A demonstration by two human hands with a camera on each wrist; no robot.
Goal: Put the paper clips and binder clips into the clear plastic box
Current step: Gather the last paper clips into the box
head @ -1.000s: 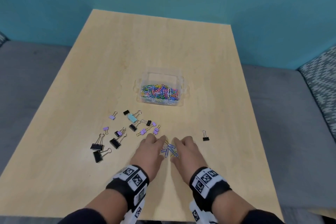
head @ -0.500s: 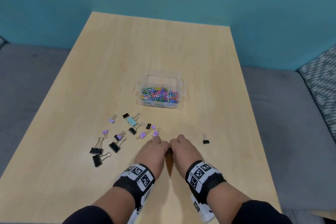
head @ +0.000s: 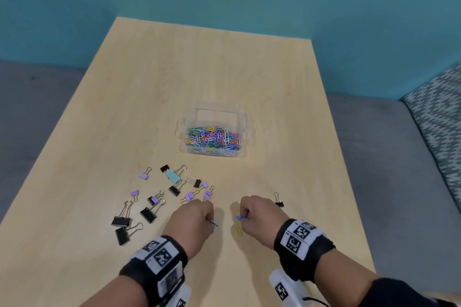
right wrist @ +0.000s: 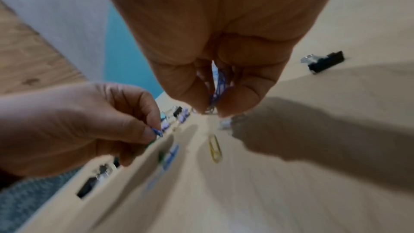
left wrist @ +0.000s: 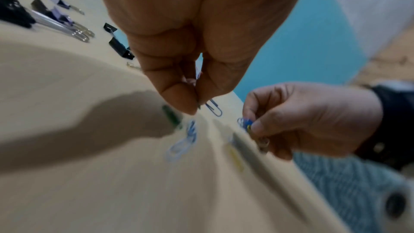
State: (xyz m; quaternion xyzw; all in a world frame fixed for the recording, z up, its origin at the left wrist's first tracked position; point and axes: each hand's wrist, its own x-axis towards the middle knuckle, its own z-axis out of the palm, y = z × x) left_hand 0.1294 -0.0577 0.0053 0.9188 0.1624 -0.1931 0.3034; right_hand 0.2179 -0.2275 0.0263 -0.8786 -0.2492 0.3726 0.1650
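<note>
Left hand (head: 193, 219) pinching blue paper clips (head: 214, 223); right hand (head: 259, 214) pinching blue clips (head: 240, 217). Between grips, yellow paper clip (head: 237, 229) flat on surface (head: 224, 70). Binder clips (head: 172, 190) scattered left. Clear plastic box (head: 214, 136) farther ahead, holding coloured clips.

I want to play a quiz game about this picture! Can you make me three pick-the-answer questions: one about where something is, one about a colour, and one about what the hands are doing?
1. Where is the clear plastic box?
A. beyond the hands
B. on the sofa
C. under a wrist

2. What colour is the loose paper clip lying between the hands?
A. red
B. yellow
C. black

3. What is the right hand doing?
A. lying flat
B. pinching paper clips
C. lifting the box

Answers: A, it sits mid-table; B, the head view shows yellow; B, fingers curl round blue clips.
</note>
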